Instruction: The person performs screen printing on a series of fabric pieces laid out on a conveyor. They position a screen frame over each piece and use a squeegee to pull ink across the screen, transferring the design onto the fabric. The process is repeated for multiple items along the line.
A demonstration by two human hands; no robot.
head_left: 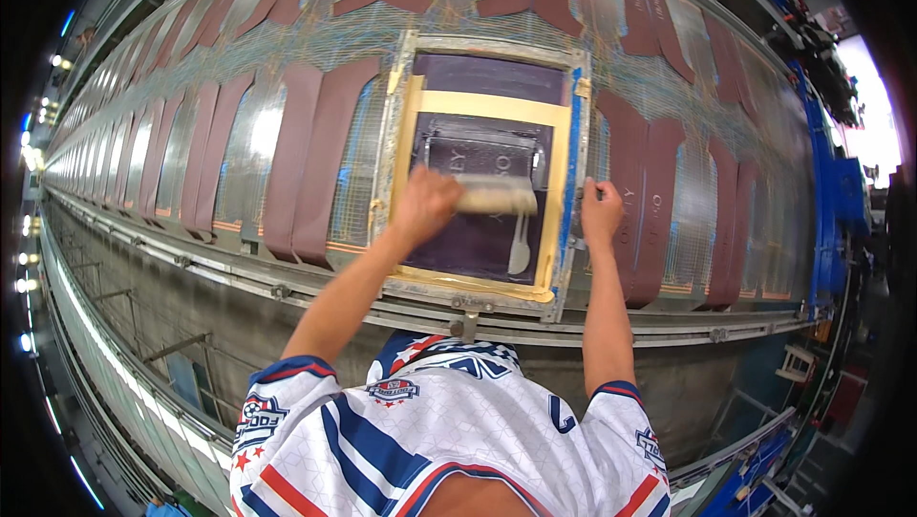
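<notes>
My left hand (pixel 430 202) grips a pale squeegee (pixel 499 194), which lies across the dark purple mesh of a printing screen (pixel 458 240). The screen's metal frame is edged inside with yellow tape (pixel 492 106) and has blue tape on the right side. A white spoon-shaped tool (pixel 520 251) lies on the mesh below the squeegee. My right hand (pixel 600 206) is at the frame's right edge with curled fingers; what they hold, if anything, is hidden. Maroon cut fabric panels (pixel 294 154) lie flat on either side of the screen.
The long printing table (pixel 237 135) carries rows of maroon pieces, curving far off to the left. A metal rail (pixel 325 283) runs along its near edge, over a walkway or lower structure. Blue machinery (pixel 848 197) stands at the right end, and a small stool-like object (pixel 798 364) is below it.
</notes>
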